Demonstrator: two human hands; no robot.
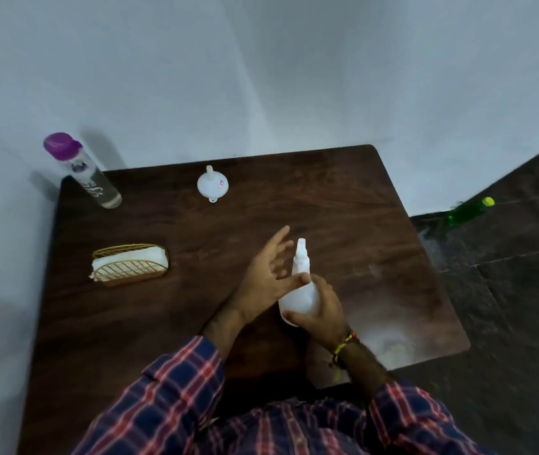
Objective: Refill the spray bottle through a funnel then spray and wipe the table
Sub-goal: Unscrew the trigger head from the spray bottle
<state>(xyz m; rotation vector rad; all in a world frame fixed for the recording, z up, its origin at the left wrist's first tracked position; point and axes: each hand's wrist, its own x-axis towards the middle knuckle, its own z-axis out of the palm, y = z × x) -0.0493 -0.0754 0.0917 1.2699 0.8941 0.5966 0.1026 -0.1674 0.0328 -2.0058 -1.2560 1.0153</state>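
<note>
Here your right hand (319, 311) is gripping the white spray bottle (301, 287) above the worktop (343, 224), fingers wrapped round its body; your left hand (266, 277) is touching its neck, fingers spread wide. The funnel (212, 184) is lying at the far edge.

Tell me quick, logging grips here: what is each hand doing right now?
Left hand: open, fingers spread, thumb touching the spray bottle.
Right hand: closed around the spray bottle's body, holding it.

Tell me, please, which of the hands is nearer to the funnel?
Left. The left hand is open beside the spray bottle, fingers stretched toward the funnel; the right hand grips the bottle's body, nearer the person.
</note>
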